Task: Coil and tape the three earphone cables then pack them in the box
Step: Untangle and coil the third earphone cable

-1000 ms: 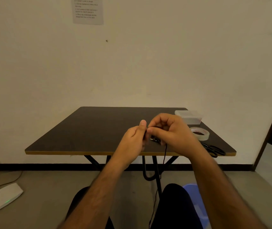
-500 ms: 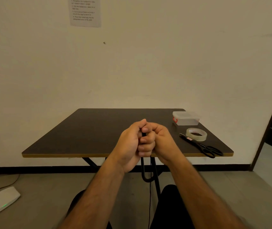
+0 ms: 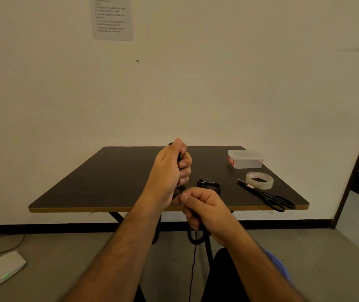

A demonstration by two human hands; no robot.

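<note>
Winding the earphone cable (image 3: 194,264) around our left hand (image 3: 170,168), item by item, left to right:

- Left hand: raised over the table (image 3: 108,182), fingers curled shut around the turns already gathered. Judged best practice: keep this hand steady as the former, loops even and no tighter than the wire tolerates.
- Right hand (image 3: 204,210): just below and right of the left hand, thumb and forefinger pinched on the cable, feeding it; the free tail hangs from this hand toward the floor. We would let slack slide through the pinch, not tug.
- Coiled earphone (image 3: 210,185): on the table just beyond the right hand, apparently already bundled; whether taped, we cannot tell.
- Scissors (image 3: 268,198), tape roll (image 3: 259,180), lidded box (image 3: 245,159): well right of both hands, lid on.

Change from half a second ago: then the two fists were pressed together in front of us; now the left is lifted and the right dropped beneath it, drawing out cable between them.
</note>
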